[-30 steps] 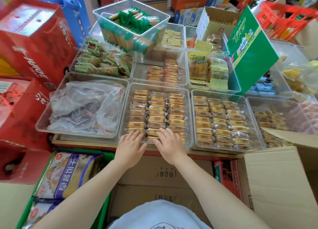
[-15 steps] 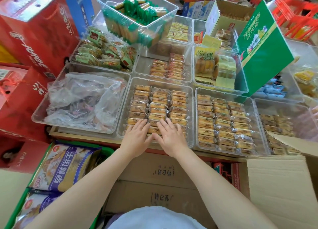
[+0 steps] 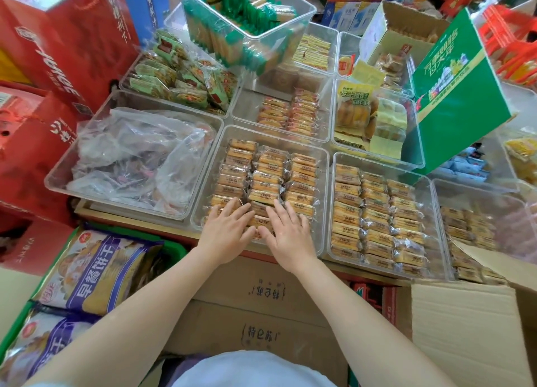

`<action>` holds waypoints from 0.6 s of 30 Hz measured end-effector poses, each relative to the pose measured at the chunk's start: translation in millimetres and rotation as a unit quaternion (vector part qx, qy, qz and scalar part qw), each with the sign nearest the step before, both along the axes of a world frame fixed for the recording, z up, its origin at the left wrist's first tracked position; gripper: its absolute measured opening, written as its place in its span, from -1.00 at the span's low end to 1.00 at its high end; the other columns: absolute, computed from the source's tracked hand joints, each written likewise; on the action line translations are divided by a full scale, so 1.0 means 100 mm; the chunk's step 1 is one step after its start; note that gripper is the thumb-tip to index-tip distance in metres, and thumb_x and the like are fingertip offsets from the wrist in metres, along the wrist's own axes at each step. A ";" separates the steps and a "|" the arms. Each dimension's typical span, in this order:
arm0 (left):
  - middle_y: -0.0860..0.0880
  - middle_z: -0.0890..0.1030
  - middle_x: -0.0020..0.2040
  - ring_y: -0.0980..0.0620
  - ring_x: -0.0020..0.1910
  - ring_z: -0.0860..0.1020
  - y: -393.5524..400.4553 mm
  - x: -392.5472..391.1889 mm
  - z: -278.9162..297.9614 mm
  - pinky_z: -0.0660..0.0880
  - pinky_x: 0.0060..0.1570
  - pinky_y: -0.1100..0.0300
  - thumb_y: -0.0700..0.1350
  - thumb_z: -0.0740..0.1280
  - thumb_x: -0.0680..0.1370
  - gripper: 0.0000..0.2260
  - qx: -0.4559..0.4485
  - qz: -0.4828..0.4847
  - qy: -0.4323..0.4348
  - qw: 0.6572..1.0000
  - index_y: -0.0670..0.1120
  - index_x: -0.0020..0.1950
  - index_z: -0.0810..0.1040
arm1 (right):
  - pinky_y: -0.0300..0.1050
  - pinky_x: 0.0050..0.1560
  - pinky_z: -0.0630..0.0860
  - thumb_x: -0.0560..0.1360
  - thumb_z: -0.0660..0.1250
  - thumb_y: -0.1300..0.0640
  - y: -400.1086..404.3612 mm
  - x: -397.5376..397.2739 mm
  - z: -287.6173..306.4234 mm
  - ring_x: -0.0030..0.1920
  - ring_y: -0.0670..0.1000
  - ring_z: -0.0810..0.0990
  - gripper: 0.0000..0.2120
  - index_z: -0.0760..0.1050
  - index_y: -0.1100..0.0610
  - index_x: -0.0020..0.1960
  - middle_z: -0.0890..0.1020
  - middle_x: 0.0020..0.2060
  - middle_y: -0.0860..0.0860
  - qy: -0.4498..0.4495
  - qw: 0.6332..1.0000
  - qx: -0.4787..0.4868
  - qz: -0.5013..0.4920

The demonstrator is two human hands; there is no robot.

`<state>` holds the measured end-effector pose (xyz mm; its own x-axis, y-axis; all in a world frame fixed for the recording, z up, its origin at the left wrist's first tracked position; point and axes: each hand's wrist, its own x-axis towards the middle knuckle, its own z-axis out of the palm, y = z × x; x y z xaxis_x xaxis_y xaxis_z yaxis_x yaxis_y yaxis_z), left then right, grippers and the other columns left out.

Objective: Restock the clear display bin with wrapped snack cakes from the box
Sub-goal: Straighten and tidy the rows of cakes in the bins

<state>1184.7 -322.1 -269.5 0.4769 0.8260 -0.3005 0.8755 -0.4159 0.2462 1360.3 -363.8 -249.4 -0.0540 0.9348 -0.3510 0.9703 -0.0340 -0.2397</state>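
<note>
So here we've got both hands flat on the front rows of the golden wrapped snack cakes (image 3: 270, 180), which sit in three neat columns inside the clear rectangular plastic display bin (image 3: 325, 165) in the middle of the table. Our left hand (image 3: 225, 231) has its fingers straight and spread, palm down on the near-left packets, not curled round anything. Our right hand (image 3: 287, 234) lies the same way just beside it, fingers relaxed and spread over the near-right packets, thumbs nearly touching. The brown cardboard box (image 3: 465, 328) sits low at the right, flap up, well below the bin. Just right of our bin, another clear bin of the same cakes (image 3: 377, 212). To the left, a clear bin holding crumpled plastic bags (image 3: 136, 160). A tall green carton (image 3: 459, 96) leans behind.
</note>
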 end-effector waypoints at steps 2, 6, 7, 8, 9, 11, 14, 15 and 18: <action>0.10 -0.01 0.67 0.04 0.65 -0.14 0.01 0.01 -0.02 -0.09 0.57 -0.10 0.20 -0.07 0.70 -0.48 0.004 0.011 -0.016 1.000 0.08 0.65 0.14 | 0.18 0.57 -0.21 0.66 -0.18 -0.29 0.12 0.02 0.01 0.62 -0.02 -0.21 -0.36 -0.05 -0.03 0.65 -0.10 0.63 -0.10 0.002 1.000 0.010 0.001; 0.08 -0.08 0.68 0.04 0.64 -0.18 0.08 0.04 -0.04 -0.06 0.59 -0.12 0.19 -0.04 0.70 -0.45 -0.007 0.042 -0.038 0.998 0.05 0.67 0.06 | 0.18 0.55 -0.24 0.65 -0.20 -0.31 0.28 0.07 -0.01 0.61 0.00 -0.23 -0.34 -0.09 -0.02 0.65 -0.10 0.63 -0.10 -0.035 0.999 -0.029 0.020; 0.08 -0.09 0.67 0.03 0.64 -0.19 0.11 0.05 -0.04 -0.06 0.59 -0.13 0.20 -0.05 0.70 -0.45 -0.010 0.039 -0.034 0.999 0.07 0.67 0.06 | 0.19 0.55 -0.24 0.65 -0.21 -0.31 0.28 0.07 -0.03 0.62 0.01 -0.22 -0.34 -0.09 -0.02 0.65 -0.10 0.63 -0.10 -0.041 0.998 -0.037 0.020; 0.09 -0.10 0.67 0.02 0.64 -0.20 0.14 0.07 -0.04 -0.07 0.59 -0.15 0.22 -0.06 0.70 -0.46 -0.014 0.034 -0.029 0.999 0.10 0.67 0.06 | 0.20 0.55 -0.24 0.65 -0.21 -0.32 0.26 0.08 -0.05 0.62 0.01 -0.22 -0.33 -0.09 -0.02 0.65 -0.10 0.63 -0.10 -0.043 0.998 -0.042 0.017; 0.09 -0.13 0.67 0.01 0.64 -0.22 0.15 0.08 -0.04 -0.09 0.58 -0.16 0.24 -0.08 0.69 -0.46 -0.018 0.025 -0.022 0.999 0.14 0.66 0.06 | 0.20 0.55 -0.24 0.65 -0.21 -0.32 0.25 0.08 -0.06 0.62 0.02 -0.21 -0.33 -0.09 -0.02 0.65 -0.10 0.63 -0.10 -0.043 0.998 -0.043 0.014; 0.09 -0.17 0.67 -0.03 0.63 -0.27 0.17 0.09 -0.04 -0.13 0.58 -0.18 0.28 -0.11 0.68 -0.47 -0.020 0.013 -0.012 1.000 0.21 0.65 0.06 | 0.21 0.55 -0.22 0.65 -0.21 -0.31 0.25 0.08 -0.06 0.62 0.03 -0.20 -0.34 -0.07 -0.01 0.65 -0.07 0.63 -0.09 -0.048 0.998 -0.037 0.011; 0.05 -0.20 0.67 -0.06 0.62 -0.30 0.15 0.09 -0.04 -0.16 0.57 -0.18 0.26 -0.12 0.68 -0.49 -0.007 0.018 0.002 1.000 0.21 0.64 0.10 | 0.22 0.54 -0.21 0.65 -0.20 -0.31 0.26 0.06 -0.03 0.62 0.05 -0.17 -0.33 -0.03 0.00 0.65 -0.03 0.63 -0.08 -0.064 0.997 -0.031 0.008; 0.03 -0.20 0.67 -0.06 0.62 -0.30 0.14 0.09 -0.04 -0.15 0.57 -0.18 0.26 -0.12 0.69 -0.49 -0.001 0.021 0.006 1.000 0.20 0.64 0.11 | 0.22 0.54 -0.21 0.65 -0.20 -0.31 0.25 0.05 -0.02 0.62 0.05 -0.16 -0.34 -0.02 0.00 0.65 -0.02 0.63 -0.08 -0.066 0.997 -0.033 0.007; 0.02 -0.18 0.67 -0.06 0.63 -0.28 0.12 0.10 -0.03 -0.14 0.57 -0.18 0.24 -0.11 0.69 -0.49 0.005 0.028 0.004 1.000 0.18 0.64 0.14 | 0.23 0.54 -0.18 0.68 -0.14 -0.25 0.26 0.03 0.01 0.62 0.05 -0.11 -0.39 0.08 0.01 0.64 0.07 0.62 -0.08 -0.034 0.999 -0.037 -0.010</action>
<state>1195.1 -310.3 -272.6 0.4272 0.8544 -0.2957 0.8994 -0.3683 0.2354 1363.7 -337.7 -248.5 -0.0099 0.9067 -0.4216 0.9832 -0.0680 -0.1693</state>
